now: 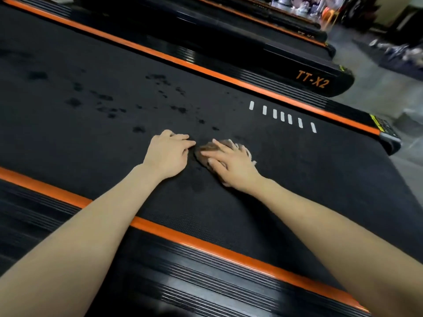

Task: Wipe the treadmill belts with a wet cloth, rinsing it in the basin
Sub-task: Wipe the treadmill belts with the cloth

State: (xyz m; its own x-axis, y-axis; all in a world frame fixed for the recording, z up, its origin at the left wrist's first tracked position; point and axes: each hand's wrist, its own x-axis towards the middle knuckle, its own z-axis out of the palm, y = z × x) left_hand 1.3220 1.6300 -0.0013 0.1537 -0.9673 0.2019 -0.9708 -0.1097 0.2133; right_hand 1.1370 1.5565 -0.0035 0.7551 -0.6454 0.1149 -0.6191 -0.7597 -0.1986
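Observation:
A black treadmill belt fills the middle of the view, with dark wet spots scattered across it. A brownish wet cloth lies bunched on the belt near its centre. My right hand lies flat on top of the cloth and covers most of it. My left hand rests on the belt just left of the cloth, its fingertips close to the cloth's edge. No basin is in view.
Orange strips and ribbed black side rails run along both edges of the belt. White dash marks sit on the belt's far right. More treadmills, one lettered TT-X2, stand beyond. Grey floor lies to the right.

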